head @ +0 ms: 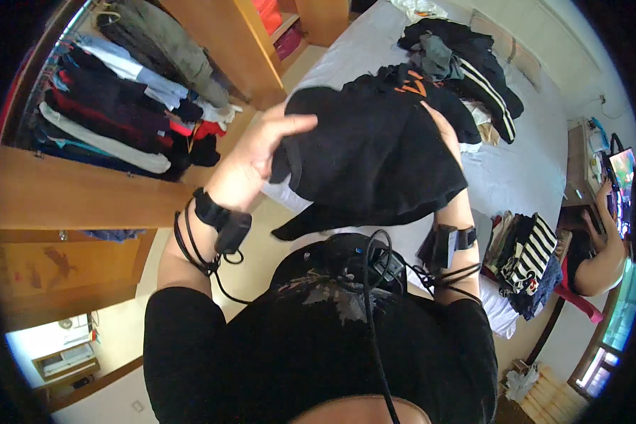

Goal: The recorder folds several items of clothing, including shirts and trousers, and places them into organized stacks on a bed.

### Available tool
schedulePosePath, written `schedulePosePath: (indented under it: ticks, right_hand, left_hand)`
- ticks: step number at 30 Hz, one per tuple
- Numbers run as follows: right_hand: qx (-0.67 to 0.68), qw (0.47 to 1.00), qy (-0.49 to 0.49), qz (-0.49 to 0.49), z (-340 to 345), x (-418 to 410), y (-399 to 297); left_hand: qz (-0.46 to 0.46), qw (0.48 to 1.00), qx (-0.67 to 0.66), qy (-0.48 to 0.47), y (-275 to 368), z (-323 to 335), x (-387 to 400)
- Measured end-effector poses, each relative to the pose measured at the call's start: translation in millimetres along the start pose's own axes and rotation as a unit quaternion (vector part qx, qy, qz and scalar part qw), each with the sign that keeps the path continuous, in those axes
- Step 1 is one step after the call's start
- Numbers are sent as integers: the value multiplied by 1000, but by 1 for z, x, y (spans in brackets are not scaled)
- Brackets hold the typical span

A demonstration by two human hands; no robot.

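Between my two hands I hold up a black garment (pixel 371 148), partly folded over, with an orange print near its far end. My left hand (pixel 275 138) grips its left edge, the thumb lying on top of the cloth. On the other side my right hand (pixel 445 127) holds the right edge, its fingers mostly hidden by the fabric. One lower flap of the cloth hangs loose towards my body. Below and beyond it lies a bed with a pale sheet (pixel 519 175).
An open wooden wardrobe (pixel 90 185) with hanging clothes (pixel 122 111) stands at left. On the bed are a pile of dark clothes (pixel 471 63) and a folded stack with a striped garment (pixel 530 254). Another person (pixel 593 265) sits by a lit screen (pixel 623 169). Cables (pixel 373 318) run along my arms and chest.
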State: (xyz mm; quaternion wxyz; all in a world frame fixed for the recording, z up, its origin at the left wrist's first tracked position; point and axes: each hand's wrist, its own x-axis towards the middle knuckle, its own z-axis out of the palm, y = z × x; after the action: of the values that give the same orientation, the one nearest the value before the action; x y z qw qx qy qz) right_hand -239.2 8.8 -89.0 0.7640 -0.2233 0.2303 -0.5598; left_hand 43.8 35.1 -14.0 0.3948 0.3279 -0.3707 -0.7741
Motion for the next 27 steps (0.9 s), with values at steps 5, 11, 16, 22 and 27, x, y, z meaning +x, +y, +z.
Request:
schedulePosePath:
  ticks: [5,11,16,22,27]
  right_hand:
    - [-44,997,62,5,-27,10,-1]
    - [-183,982,51,23,-55,20,-1]
    - [-506,837,-58,-201,-32,1,9]
    - [-565,770,-161,-249,34,-30,32]
    - [-536,773,-91,-327,48,-19,46]
  left_hand:
    - [-51,989,-136,-33,4,-9,10]
    - [-109,965,-232,-59,0,14,21]
    - [-86,975,-177,-101,-1,16,34]
    - [-55,987,-154,10,1,15,51]
    - [-35,988,-140,49,6,14,56]
